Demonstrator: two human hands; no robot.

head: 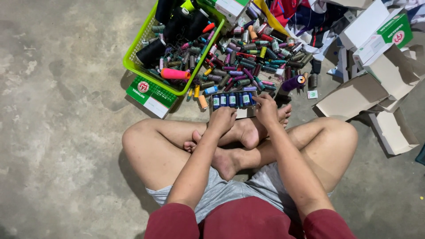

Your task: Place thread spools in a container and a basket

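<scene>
The left hand (pixel 222 118) and right hand (pixel 266 109) covered the near edge of the small box of blue spools (pixel 232 100). The green basket (pixel 133 59) ran off the top edge. Spools deep in the thread pile (pixel 252 62) were perhaps too small to separate. The person's torso was cropped at the bottom.

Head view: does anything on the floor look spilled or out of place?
Yes. Thread spools lie in a loose heap on the bare floor beside the green basket, pointing every way, while those in the small box stand in a neat row.
</scene>
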